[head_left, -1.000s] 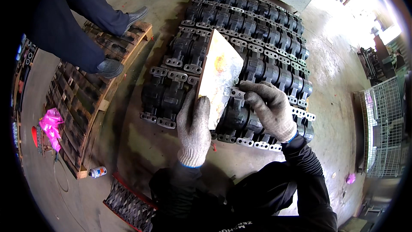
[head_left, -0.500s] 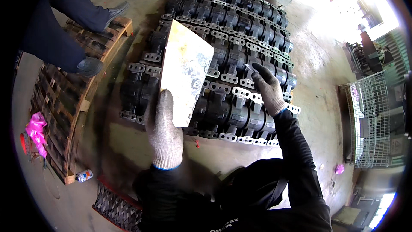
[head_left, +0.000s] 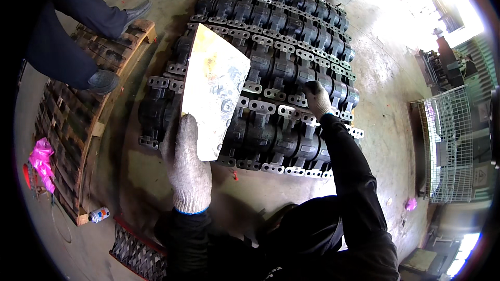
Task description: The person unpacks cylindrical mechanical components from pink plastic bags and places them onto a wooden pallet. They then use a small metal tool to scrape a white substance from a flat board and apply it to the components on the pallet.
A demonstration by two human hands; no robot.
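My left hand (head_left: 188, 164), in a pale knit glove, grips the lower left edge of a pale, stained flat board (head_left: 213, 88). Its thumb lies on the face of the board; the other fingers are behind it, mostly hidden. My right hand (head_left: 316, 98), in a glove with dark fingertips, reaches down to one of the black rollers (head_left: 283, 70). Those fingers are bent inward, and whatever is between them cannot be made out. Several rows of these black rollers, with holed grey metal end brackets (head_left: 275, 93), lie under and beyond both hands.
Left, a person's shoes (head_left: 103, 81) rest on a wooden pallet (head_left: 67, 130). Beside it are a pink plastic bag (head_left: 41, 161) and a spray can (head_left: 99, 214). A slatted metal piece (head_left: 136, 252) lies near my left arm. On the right stands a wire mesh cage (head_left: 450, 145).
My right hand has moved down onto a roller; the small pale piece seen at its fingertips is now hidden. The board and my left hand have shifted slightly left.
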